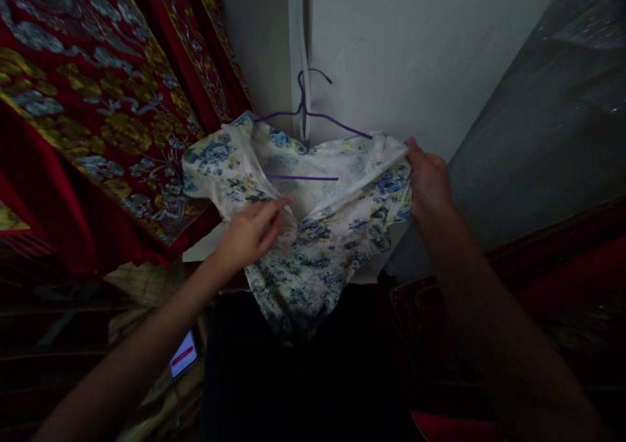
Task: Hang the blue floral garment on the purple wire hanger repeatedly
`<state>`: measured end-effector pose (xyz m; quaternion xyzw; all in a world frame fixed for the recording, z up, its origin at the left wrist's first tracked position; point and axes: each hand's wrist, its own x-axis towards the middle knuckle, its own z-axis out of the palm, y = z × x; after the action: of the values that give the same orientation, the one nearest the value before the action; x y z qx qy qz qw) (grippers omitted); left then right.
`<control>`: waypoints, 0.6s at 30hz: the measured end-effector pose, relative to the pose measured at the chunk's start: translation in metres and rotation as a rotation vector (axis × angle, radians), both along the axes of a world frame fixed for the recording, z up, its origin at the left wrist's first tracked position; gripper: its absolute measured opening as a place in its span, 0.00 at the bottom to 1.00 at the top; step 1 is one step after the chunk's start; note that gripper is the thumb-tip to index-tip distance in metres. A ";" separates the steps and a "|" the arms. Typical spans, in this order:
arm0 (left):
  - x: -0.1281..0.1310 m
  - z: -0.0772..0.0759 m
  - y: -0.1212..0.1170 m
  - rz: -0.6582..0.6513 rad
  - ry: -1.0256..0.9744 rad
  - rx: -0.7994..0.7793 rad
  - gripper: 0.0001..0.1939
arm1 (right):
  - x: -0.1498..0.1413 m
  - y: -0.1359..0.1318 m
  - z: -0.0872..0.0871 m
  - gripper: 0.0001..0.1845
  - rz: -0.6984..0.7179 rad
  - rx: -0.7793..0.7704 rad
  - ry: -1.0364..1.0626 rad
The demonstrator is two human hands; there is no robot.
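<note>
A short-sleeved floral blouse (317,259), white with blue and yellow flowers, hangs on a purple wire hanger (337,122) against the wall. The hanger's lower bar shows inside the wide V-neck. My right hand (431,178) is closed on the blouse at the shoulder and sleeve on the right, holding it out sideways. At the left edge of the neckline lies my left hand (254,231), its index finger stretched out over the fabric and its thumb apart. Some of its other fingers are curled and partly hidden.
Red cloth with gold and silver embroidery (122,122) hangs at the left. A pale strap (304,31) runs down the wall behind the hanger. Clear plastic sheeting (552,122) covers the right side. A lit phone (183,356) lies at the lower left.
</note>
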<state>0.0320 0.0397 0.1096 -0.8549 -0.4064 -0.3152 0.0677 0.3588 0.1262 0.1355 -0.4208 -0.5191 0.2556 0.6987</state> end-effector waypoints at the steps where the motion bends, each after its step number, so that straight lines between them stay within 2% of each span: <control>1: 0.007 -0.014 0.001 -0.006 0.040 -0.129 0.22 | 0.002 -0.005 -0.007 0.27 0.007 -0.018 0.047; 3: 0.020 -0.043 0.002 -0.009 0.080 -0.299 0.23 | 0.004 -0.015 -0.021 0.25 0.046 -0.073 0.154; 6: 0.038 -0.085 -0.004 -0.009 0.043 -0.410 0.14 | 0.006 -0.021 -0.039 0.24 0.042 -0.101 0.149; 7: 0.043 -0.097 -0.008 -0.006 -0.012 -0.423 0.12 | 0.007 -0.022 -0.044 0.22 -0.002 -0.091 0.112; 9: 0.051 -0.115 -0.018 0.006 -0.175 -0.416 0.11 | 0.007 -0.026 -0.054 0.18 -0.177 -0.027 -0.013; 12: 0.059 -0.123 -0.032 0.020 -0.440 -0.402 0.11 | -0.010 -0.054 -0.083 0.18 -0.505 0.117 -0.165; 13: 0.061 -0.122 -0.036 0.017 -0.510 -0.415 0.11 | -0.023 -0.069 -0.098 0.18 -0.547 0.132 -0.162; 14: 0.064 -0.119 -0.040 0.010 -0.573 -0.440 0.11 | -0.038 -0.085 -0.115 0.14 -0.524 0.117 -0.126; 16: 0.071 -0.111 -0.045 -0.031 -0.691 -0.525 0.10 | -0.073 -0.118 -0.152 0.07 -0.278 -0.007 -0.116; 18: 0.080 -0.104 -0.048 -0.100 -0.837 -0.636 0.09 | -0.105 -0.142 -0.182 0.12 -0.028 -0.133 -0.151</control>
<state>0.1115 -0.0086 0.0052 -0.6526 -0.4328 -0.4938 -0.3782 0.2539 -0.0153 -0.0468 -0.4915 -0.5462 0.2471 0.6317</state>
